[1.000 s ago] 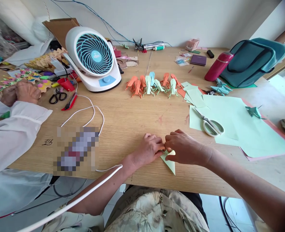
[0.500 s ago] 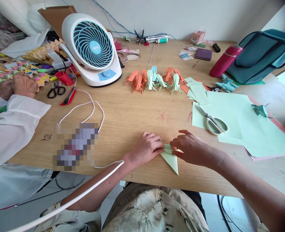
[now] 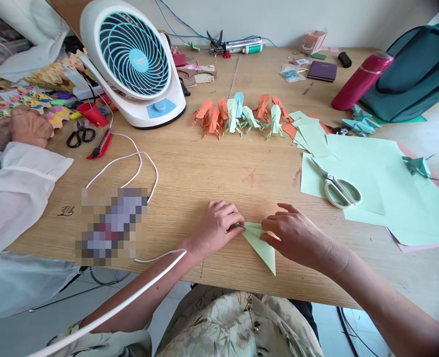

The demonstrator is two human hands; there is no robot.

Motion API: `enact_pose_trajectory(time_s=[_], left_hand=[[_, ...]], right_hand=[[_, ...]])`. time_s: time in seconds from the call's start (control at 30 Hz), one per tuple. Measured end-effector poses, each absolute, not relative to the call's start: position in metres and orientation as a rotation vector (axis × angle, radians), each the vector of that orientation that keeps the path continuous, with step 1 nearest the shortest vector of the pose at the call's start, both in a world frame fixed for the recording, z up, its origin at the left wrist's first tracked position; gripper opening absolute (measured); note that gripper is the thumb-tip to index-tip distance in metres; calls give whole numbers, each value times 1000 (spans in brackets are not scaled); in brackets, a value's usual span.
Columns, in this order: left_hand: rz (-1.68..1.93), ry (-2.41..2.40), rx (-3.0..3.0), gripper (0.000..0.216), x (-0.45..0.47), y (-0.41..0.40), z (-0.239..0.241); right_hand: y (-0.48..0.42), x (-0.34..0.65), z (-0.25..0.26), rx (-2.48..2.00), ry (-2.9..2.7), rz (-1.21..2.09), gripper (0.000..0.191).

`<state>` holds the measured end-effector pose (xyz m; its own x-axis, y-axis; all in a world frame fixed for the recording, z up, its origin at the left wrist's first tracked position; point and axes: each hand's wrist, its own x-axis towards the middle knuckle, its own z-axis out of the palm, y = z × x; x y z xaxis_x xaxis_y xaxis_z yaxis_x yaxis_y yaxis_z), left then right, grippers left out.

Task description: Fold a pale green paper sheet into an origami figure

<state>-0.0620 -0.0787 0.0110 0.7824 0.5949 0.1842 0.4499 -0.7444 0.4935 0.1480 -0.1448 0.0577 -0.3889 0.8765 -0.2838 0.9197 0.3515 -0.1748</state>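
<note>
A light green folded paper (image 3: 263,250) lies on the table near its front edge, one sharp point toward me. My left hand (image 3: 221,223) pinches its left corner between thumb and fingers. At the paper's right side, my right hand (image 3: 291,230) has its thumb and fingertips on the upper folded layer, closed around that edge; the other fingers are raised. Part of the paper's right edge is hidden behind the right hand. Beyond the hands stands a row of folded paper figures: orange ones (image 3: 212,119), light green ones (image 3: 275,121) and a blue one (image 3: 238,103).
Scissors (image 3: 339,191) lie on green paper sheets (image 3: 408,203) at right. A red bottle (image 3: 364,79) leans by a teal bag (image 3: 408,74). A fan (image 3: 135,64) stands back left. A white cable (image 3: 111,317) crosses my left forearm. A co-worker's hands (image 3: 29,126) rest far left.
The view has shifted slightly, moving the background. Both hands stay at the folded paper, and the fold between them looks a little more open toward me.
</note>
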Motion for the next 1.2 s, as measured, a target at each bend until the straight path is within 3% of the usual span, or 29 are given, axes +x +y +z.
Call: enact_pose_trajectory(time_s=[0.33,0.53,0.8,1.2], left_hand=[[466,891,2439,9,-61,-83,10],[452,922,2399,12,-60,-84,10],[425,909,2407,12,-62,-82,10],[368,976,2388,18,-64,-83,14]], right_hand=[[-146,164,45,1674,2591,-404,14],[-149,172,35,1714,2737,-580,4],[-147,169,28,1805,2842,-745,17],[-148,168,21,1913,2888,-590,28]])
